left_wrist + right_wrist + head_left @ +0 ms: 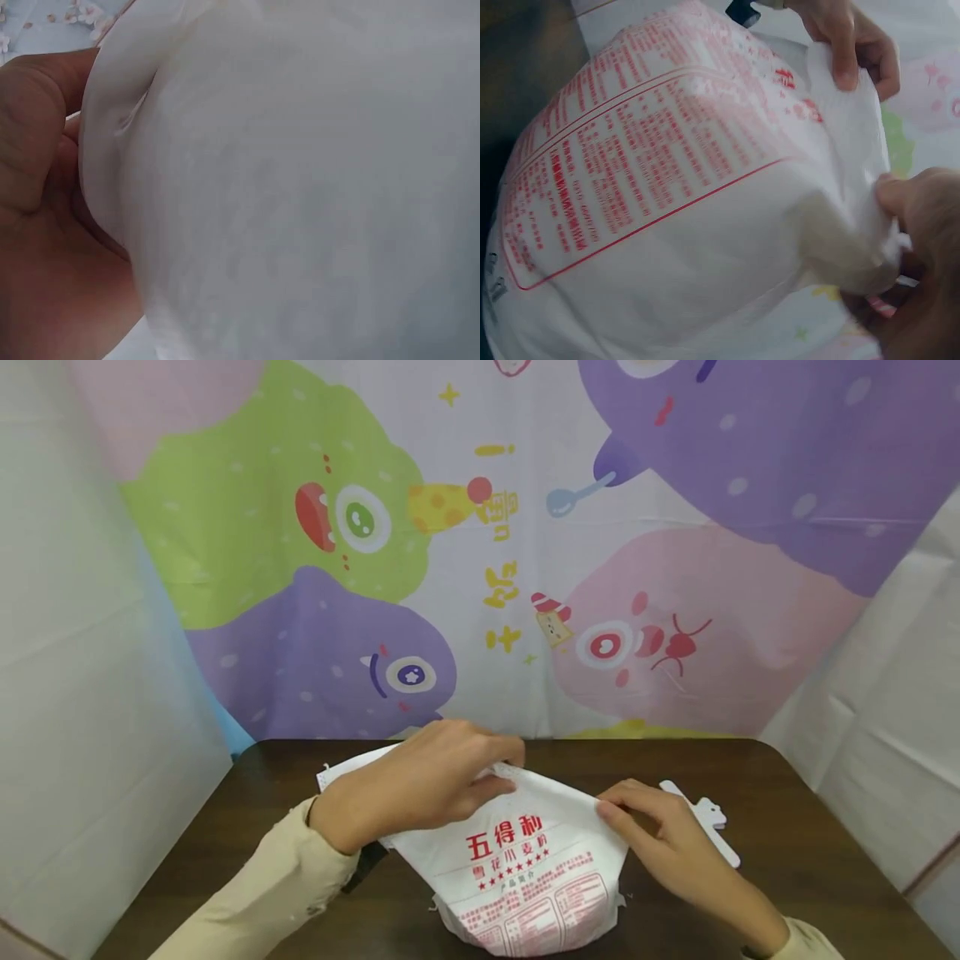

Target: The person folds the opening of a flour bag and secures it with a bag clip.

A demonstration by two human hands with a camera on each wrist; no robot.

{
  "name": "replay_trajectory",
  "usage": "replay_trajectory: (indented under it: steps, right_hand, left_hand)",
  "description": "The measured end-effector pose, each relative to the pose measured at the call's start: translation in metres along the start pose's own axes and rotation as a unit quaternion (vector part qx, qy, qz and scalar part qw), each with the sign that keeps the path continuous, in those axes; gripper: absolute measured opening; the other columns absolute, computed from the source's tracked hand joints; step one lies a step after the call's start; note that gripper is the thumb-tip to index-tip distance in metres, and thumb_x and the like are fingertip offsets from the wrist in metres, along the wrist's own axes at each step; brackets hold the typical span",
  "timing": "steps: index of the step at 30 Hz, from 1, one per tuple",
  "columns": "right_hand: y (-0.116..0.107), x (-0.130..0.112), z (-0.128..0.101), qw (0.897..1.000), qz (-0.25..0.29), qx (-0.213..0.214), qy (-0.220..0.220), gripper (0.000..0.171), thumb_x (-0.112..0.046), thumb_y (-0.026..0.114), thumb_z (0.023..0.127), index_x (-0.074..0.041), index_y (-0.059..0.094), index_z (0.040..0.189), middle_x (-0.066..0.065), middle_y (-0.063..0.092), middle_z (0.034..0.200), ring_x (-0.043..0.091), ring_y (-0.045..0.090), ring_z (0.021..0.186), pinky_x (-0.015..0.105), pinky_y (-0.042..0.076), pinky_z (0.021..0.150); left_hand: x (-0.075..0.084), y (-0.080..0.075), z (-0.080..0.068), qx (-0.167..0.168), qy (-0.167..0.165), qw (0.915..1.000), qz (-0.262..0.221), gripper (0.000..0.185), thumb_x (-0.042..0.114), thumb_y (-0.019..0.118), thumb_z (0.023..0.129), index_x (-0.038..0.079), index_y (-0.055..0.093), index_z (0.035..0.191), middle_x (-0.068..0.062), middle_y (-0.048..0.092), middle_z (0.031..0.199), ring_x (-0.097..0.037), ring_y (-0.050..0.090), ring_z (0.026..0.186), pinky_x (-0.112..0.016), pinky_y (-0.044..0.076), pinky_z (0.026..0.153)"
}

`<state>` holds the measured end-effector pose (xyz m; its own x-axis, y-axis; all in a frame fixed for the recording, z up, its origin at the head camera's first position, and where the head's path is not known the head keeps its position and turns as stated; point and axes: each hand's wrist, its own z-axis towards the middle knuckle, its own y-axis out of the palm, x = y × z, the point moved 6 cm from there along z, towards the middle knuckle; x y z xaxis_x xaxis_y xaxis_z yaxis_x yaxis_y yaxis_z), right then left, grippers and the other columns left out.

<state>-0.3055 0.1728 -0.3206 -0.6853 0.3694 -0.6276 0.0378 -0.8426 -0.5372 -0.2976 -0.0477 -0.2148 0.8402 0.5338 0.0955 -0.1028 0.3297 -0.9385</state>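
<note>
We have the white flour bag (525, 868) standing near the front edge of the dark wooden table (810, 827), its red print facing us and its lower half plump with contents. Our left hand (427, 781) curls over the bag's open top and grips the gathered fabric; from the left wrist view the thumb lies against a rolled fold of it. Our right hand (667, 839) pinches the right corner of the mouth between thumb and fingertips. The top is pulled out flat and wide — not yet folded down or sealed, as far as we can judge. A white clip (708, 822) lies on the table just behind the right hand, untouched, so closing the bag seems mostly ahead of us.
</note>
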Motion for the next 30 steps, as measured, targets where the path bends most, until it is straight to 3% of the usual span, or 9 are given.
replay_trajectory:
  steps: [6,8,12,15,19,23,26,30]
  right_hand:
    - [0.003,-0.005,0.001,0.993,0.045,0.058,-0.092,0.032,0.016,0.070,0.081,-0.014,0.075,0.091,-0.003,0.065,0.078,0.008,0.056,0.067,0.022,0.044,0.057]
    - [0.003,-0.003,-0.001,0.994,0.049,0.058,-0.083,0.030,0.015,0.071,0.081,-0.012,0.076,0.093,-0.002,0.066,0.079,0.008,0.056,0.067,0.022,0.044,0.056]
    - [0.004,0.004,-0.005,0.997,0.069,0.017,-0.022,0.027,0.009,0.067,0.088,-0.009,0.076,0.107,0.001,0.072,0.091,0.008,0.062,0.076,0.023,0.051,0.062]
    - [0.003,0.005,-0.009,0.997,0.082,-0.007,-0.010,0.031,0.010,0.065,0.090,-0.006,0.073,0.115,0.004,0.073,0.099,0.010,0.065,0.083,0.024,0.054,0.067]
    - [0.000,0.001,-0.012,0.998,0.051,0.011,-0.045,0.034,0.012,0.068,0.086,-0.006,0.073,0.114,0.002,0.073,0.098,0.010,0.065,0.082,0.022,0.053,0.067]
    - [-0.001,-0.003,-0.016,0.996,0.024,0.042,-0.070,0.036,0.016,0.069,0.082,-0.005,0.074,0.112,0.002,0.073,0.096,0.011,0.065,0.081,0.021,0.052,0.068]
    - [0.000,-0.004,-0.014,0.997,0.007,0.039,-0.062,0.034,0.013,0.070,0.084,-0.008,0.074,0.111,0.000,0.073,0.098,0.010,0.066,0.084,0.019,0.052,0.071]
    - [0.005,-0.016,0.004,0.997,-0.042,0.012,-0.070,0.029,0.002,0.071,0.089,-0.017,0.073,0.111,-0.008,0.071,0.099,0.007,0.065,0.085,0.017,0.050,0.070]
  left_hand:
    - [-0.006,0.003,0.001,-0.031,0.009,0.9988,-0.038,0.005,0.019,0.072,0.092,0.019,0.067,0.091,0.013,0.058,0.074,-0.005,0.051,0.062,-0.023,0.043,0.056]
    - [-0.009,0.004,0.001,-0.033,0.014,0.9983,-0.046,0.004,0.019,0.072,0.092,0.019,0.068,0.093,0.012,0.062,0.078,-0.005,0.053,0.065,-0.024,0.045,0.060]
    - [-0.016,0.006,0.000,-0.033,0.013,0.9980,-0.052,0.004,0.019,0.072,0.092,0.019,0.071,0.096,0.011,0.068,0.084,-0.003,0.057,0.070,-0.025,0.048,0.066]
    - [-0.019,0.008,-0.001,-0.038,-0.008,0.9981,-0.049,0.003,0.019,0.072,0.092,0.019,0.071,0.095,0.012,0.066,0.082,-0.004,0.055,0.068,-0.025,0.047,0.064]
    - [-0.001,0.009,0.009,-0.057,-0.035,0.9968,0.044,0.011,0.023,0.075,0.088,0.018,0.066,0.085,0.009,0.058,0.070,-0.012,0.055,0.064,-0.030,0.045,0.059]
    - [0.026,0.018,0.023,-0.058,-0.025,0.9820,0.178,0.020,0.033,0.073,0.089,0.018,0.065,0.079,0.005,0.059,0.065,-0.017,0.059,0.060,-0.033,0.046,0.056]
    - [0.028,0.026,0.026,-0.045,-0.014,0.9761,0.212,0.021,0.032,0.068,0.094,0.019,0.067,0.078,0.005,0.060,0.064,-0.016,0.059,0.057,-0.032,0.046,0.053]
    - [0.025,0.029,0.022,-0.023,0.018,0.9780,0.207,0.016,0.026,0.068,0.095,0.019,0.066,0.080,0.007,0.061,0.066,-0.015,0.059,0.058,-0.033,0.045,0.053]
